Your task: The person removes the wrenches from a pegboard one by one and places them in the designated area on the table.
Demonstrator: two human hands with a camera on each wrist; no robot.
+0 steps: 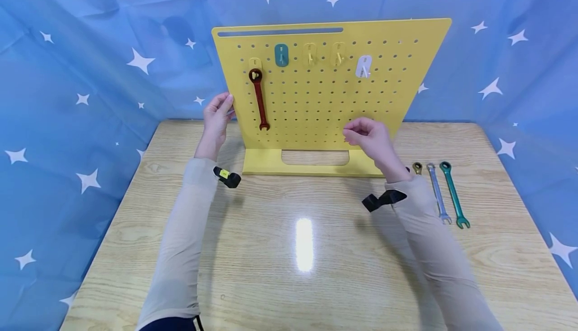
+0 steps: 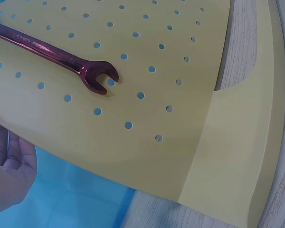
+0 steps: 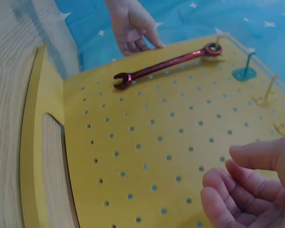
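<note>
A yellow pegboard stands upright on its base at the back of the table. My left hand holds its left edge, thumb near the front face and the other fingers partly hidden behind the board. Close to that hand, a dark red combination wrench hangs by its ring end from a yellow hook, open end down. My right hand is in front of the board's lower right part, fingers loosely curled. Nothing shows between its thumb and fingers in the right wrist view.
More hooks line the upper board: a teal hook, two yellow ones and a white hook. Right of the board lie a green wrench, a silver wrench and a brass-coloured wrench, partly hidden by my right arm.
</note>
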